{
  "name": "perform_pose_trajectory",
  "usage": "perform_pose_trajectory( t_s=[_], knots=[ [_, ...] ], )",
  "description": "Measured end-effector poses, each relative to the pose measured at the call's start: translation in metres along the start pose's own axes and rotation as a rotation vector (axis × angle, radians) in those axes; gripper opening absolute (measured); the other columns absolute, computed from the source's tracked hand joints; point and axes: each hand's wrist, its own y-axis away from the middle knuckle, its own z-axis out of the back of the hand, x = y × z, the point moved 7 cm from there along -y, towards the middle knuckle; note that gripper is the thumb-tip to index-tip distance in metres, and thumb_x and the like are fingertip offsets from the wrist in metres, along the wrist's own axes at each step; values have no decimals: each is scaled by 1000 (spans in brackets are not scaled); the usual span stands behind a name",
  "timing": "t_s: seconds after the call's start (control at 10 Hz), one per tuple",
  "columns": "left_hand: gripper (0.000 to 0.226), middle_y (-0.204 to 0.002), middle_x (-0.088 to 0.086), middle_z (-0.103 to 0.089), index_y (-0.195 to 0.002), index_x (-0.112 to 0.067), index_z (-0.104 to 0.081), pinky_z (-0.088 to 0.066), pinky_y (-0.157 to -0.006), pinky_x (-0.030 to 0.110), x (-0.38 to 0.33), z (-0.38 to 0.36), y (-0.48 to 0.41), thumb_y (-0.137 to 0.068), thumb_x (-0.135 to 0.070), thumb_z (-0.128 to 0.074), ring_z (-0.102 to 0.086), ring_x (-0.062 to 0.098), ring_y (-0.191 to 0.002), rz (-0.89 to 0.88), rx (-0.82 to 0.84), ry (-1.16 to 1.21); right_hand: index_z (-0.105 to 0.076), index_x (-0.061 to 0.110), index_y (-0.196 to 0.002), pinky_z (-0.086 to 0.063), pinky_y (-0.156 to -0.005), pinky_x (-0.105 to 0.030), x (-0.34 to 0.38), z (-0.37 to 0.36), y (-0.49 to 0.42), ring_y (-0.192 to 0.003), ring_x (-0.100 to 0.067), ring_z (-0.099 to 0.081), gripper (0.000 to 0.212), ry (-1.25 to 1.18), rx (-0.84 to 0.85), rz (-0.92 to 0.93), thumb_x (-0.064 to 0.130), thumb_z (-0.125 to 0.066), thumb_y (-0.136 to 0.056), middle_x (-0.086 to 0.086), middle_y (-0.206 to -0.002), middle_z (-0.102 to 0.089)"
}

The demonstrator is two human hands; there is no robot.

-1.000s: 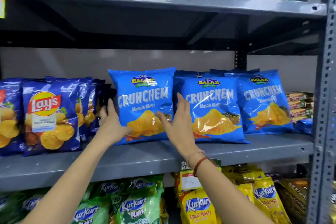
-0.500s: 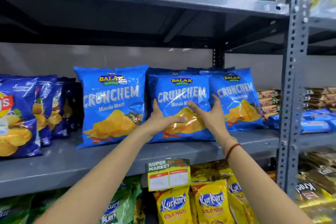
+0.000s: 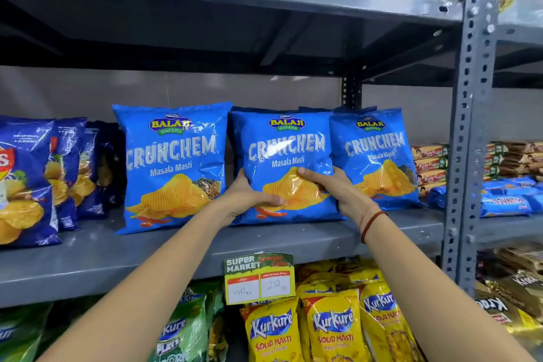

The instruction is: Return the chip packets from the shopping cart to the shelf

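The middle packet (image 3: 289,167) stands upright on the shelf (image 3: 308,239) at centre frame, between a left packet (image 3: 172,166) and a right packet (image 3: 379,156) of the same kind. Both hands clasp it by its lower half: the left hand (image 3: 249,195) wraps the lower left edge with the thumb across the front, and the right hand (image 3: 342,189) closes on the lower right edge, thumb laid over the printed chips. The right packet overlaps just behind that hand. No cart shows in the frame.

The packet looks light and puffed with air, its glossy film likely slick and easily crumpled, and the chips inside fragile. Holding it by the side edges with a gentle squeeze seems the safer grip; pressing on the front face would probably crush the contents. Being soft-bottomed, it may topple unless leaned back or against its neighbours.

All three blue packets read "BALAJI WAFERS", "CRUNCHEM" and "Masala Masti". A tag (image 3: 260,278) on the shelf edge, lower centre, says "SUPER MARKET" with handwritten "40" and "20". Below it, yellow packs (image 3: 335,329) read "Kurkure SOLID MASTI". At the left edge stand dark blue bags (image 3: 26,182), their logo cut off.
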Motion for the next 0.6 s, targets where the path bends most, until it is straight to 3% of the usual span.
perform_pose_trajectory(
  t_s=[0.2, 0.4, 0.5, 0.6],
  knots=[
    [103, -123, -7, -47, -136, -23, -25, -41, -84, 27, 0, -4, -1, -54, -17, -88, -48, 13, -108, -112, -79, -13, -61, 30, -88, -55, -54, -14, 2, 2, -5, -69, 2, -70, 28, 3, -32, 84, 22, -81, -71, 18, -73, -75],
    [105, -127, -7, -46, -137, -24, -24, -41, -87, 25, 5, -5, -1, -55, -18, -88, -46, 11, -110, -129, -89, -34, -62, 23, -104, -56, -60, -15, 0, 1, -4, -84, -5, -69, 36, -62, -44, 159, 14, -78, -74, 6, -99, -71],
    [110, -139, -1, -44, -141, -22, -19, -42, -102, 38, 8, -4, 4, -55, -23, -88, -45, 18, -122, -113, -112, -36, -60, 29, -100, -52, -59, -9, 0, 3, 2, -82, 3, -67, 38, -37, -77, 184, 18, -81, -71, 11, -97, -68],
    [111, -145, 3, -41, -143, -22, -15, -37, -108, 44, 7, -2, 17, -58, -32, -86, -41, 25, -130, -94, -221, -135, -54, 24, -112, -53, -73, -11, -1, 13, 14, -95, 2, -62, 53, 106, -209, 197, 32, -82, -68, 12, -109, -62]
  ],
)
